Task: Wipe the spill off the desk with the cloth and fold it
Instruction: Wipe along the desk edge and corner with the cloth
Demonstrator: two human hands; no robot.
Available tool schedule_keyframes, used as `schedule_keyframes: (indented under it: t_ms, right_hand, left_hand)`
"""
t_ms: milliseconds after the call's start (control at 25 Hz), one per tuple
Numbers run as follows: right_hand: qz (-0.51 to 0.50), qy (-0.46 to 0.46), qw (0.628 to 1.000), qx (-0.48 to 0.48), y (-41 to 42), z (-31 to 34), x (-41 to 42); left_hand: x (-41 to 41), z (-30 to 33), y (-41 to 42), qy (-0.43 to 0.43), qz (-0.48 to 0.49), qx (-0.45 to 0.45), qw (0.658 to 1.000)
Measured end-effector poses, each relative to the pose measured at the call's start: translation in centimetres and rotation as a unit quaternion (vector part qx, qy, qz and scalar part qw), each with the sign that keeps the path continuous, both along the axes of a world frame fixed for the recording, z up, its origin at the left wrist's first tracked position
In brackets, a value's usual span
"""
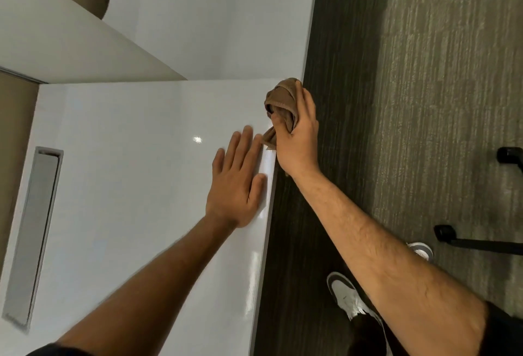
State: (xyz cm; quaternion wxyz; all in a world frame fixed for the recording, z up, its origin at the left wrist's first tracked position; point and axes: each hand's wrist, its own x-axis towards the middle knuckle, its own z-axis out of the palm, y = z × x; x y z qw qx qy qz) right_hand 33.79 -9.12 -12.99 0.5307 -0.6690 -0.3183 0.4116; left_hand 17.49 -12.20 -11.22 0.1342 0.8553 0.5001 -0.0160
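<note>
1. Head view: a glossy white desk [127, 186] fills the left and middle of the picture, its right edge running down beside dark striped carpet [424, 101].
2. The left hand [237, 183] lies palm down on the desk near that edge, fingers straight and slightly spread, holding nothing.
3. The right hand [297, 137] is at the desk's edge, closed around a bunched brown cloth [281, 101]. The cloth bulges out above the fingers, and a small tail of it hangs below the thumb, touching the desk beside the left fingertips.
4. A bright spot [197, 139] shines on the desk left of the cloth; whether it is liquid or reflected light cannot be told.
5. A long grey recessed slot [34, 236] sits in the desk at far left.
6. White shoes [348, 296] stand on the carpet below the right forearm, and black chair legs with casters [481, 242] show at far right.
7. No brand, label or writing can be read anywhere.
</note>
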Motion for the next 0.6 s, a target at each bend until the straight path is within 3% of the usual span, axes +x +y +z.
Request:
schedule_keyframes:
  t_ms: [200, 360, 600]
  right_hand:
    - [0.018, 0.007, 1.0, -0.02, 2.1, 0.6, 2.1]
    - [0.022, 0.027, 0.999, 0.023, 0.1, 1.9, 3.1]
    - [0.144, 0.018, 0.988, 0.053, 0.1, 5.8, 4.4]
  left_hand:
    - [0.2, 0.6, -0.1, 0.021, 0.002, -0.018, 1.0]
    - [0.3, 0.9, -0.2, 0.009, 0.01, -0.026, 1.0]
    - [0.1, 0.8, -0.1, 0.004, 0.014, -0.031, 0.999]
